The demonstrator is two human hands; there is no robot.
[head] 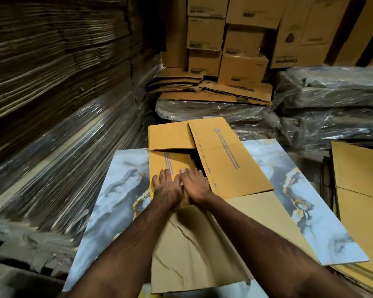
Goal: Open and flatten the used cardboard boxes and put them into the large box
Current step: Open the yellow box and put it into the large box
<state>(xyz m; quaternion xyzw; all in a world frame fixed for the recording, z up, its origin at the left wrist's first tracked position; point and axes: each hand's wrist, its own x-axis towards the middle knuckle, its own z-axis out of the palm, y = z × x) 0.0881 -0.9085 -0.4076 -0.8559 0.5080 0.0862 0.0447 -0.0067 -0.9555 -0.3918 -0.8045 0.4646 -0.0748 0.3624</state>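
Observation:
A brown cardboard box [224, 160] lies on a blue marbled board [121, 190] in front of me. Its top flaps overlap loosely and a dark gap shows between them. My left hand [166, 188] rests flat on the near left flap with its fingers spread. My right hand [194, 186] lies beside it, touching it, with the fingertips at the edge of the dark gap. A creased, paler cardboard flap [192, 250] spreads toward me under my forearms.
Wrapped stacks of flat cardboard [58, 104] rise on the left. Stacked boxes [224, 39] and flattened cartons [213, 91] stand at the back. Plastic-wrapped bundles [332, 104] lie at right, with a flat cardboard sheet [362, 190] at the right edge.

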